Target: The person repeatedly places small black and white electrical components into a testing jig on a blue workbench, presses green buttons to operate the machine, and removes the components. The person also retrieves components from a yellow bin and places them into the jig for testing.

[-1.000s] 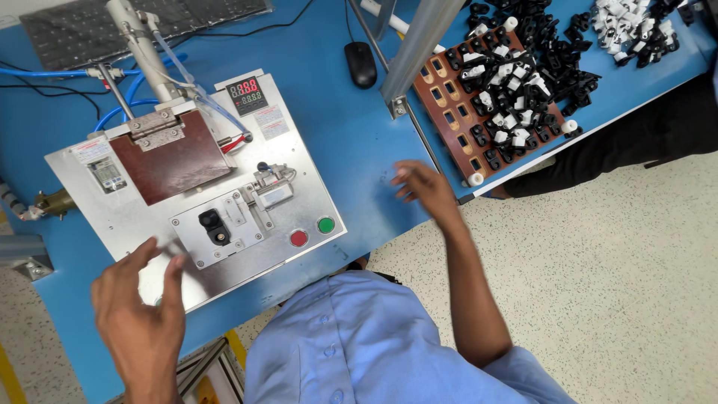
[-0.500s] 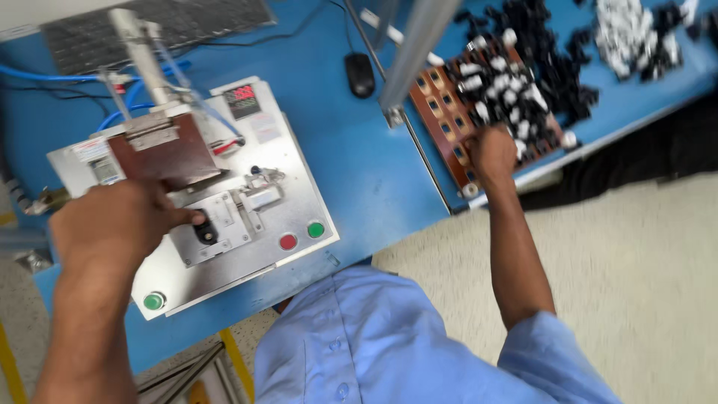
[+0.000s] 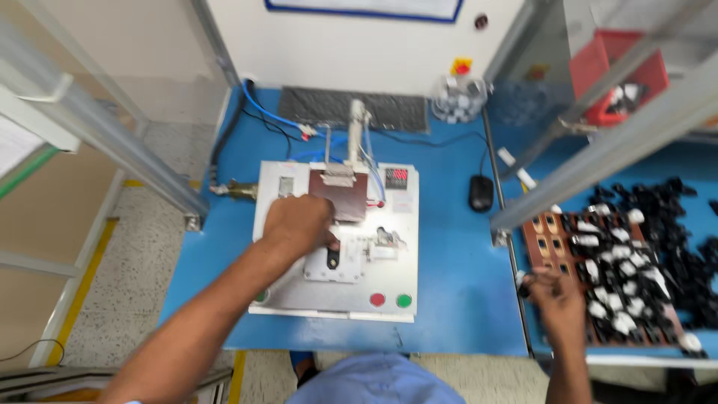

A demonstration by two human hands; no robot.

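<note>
Left hand (image 3: 299,223): laid knuckles-up on the test fixture (image 3: 336,299), with the fingertips bent down to the black part (image 3: 333,259) seated in the central nest. The fingers are drawn together, but whether they pinch the part or only press on it cannot be told, since the hand covers the contact.

Just above the hand lies the brown clamp plate (image 3: 342,198), with a vertical pneumatic cylinder (image 3: 357,123) behind it and a red digital readout (image 3: 396,177) to its right. A red button (image 3: 378,299) and a green button (image 3: 404,300) sit at the near edge of the fixture, untouched.

Right hand (image 3: 557,299): well apart from the fixture, at the near left corner of the brown compartment tray (image 3: 540,238), which holds small black-and-white connectors (image 3: 609,303). The fingers are curled (heavily blurred); a small piece seems to sit at their tips, but a grip cannot be confirmed. Loose black parts (image 3: 673,209) are heaped beyond the tray.

Judgement: the step in hand is tending the part in the nest while the other hand works at the tray. Any move at the nest calls for a square seating of the part and fingers clear of the clamp plate.
</note>
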